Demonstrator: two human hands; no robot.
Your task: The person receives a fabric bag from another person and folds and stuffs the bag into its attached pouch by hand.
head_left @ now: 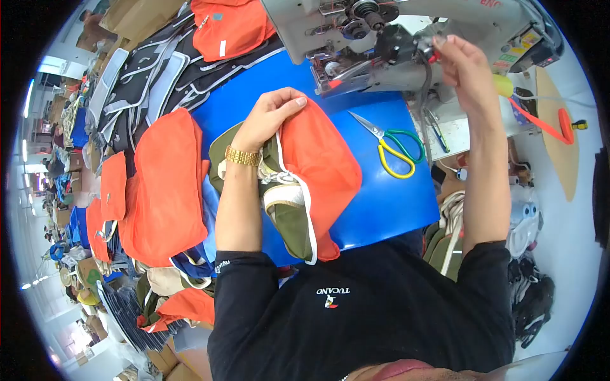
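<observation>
My left hand [270, 117], with a gold watch on its wrist, pinches the upper edge of an orange and olive-green fabric piece [321, 162]. White trim runs along the piece, and a bundle of pale cord [274, 176] lies on it. My right hand [467, 66] is raised at the sewing machine [445, 28], fingers closed at a small black and red part beside its head. What the fingertips hold is too small to make out. Scissors [387, 146] with one green and one yellow handle lie half open on the blue table [381, 219], between my hands.
Orange fabric pieces [162, 190] are stacked at the left. Black panels with grey edging [143, 82] and an orange pouch [232, 28] lie at the back left. A pen-like tool [437, 130] rests under the machine. An orange strap [540, 120] hangs at the right.
</observation>
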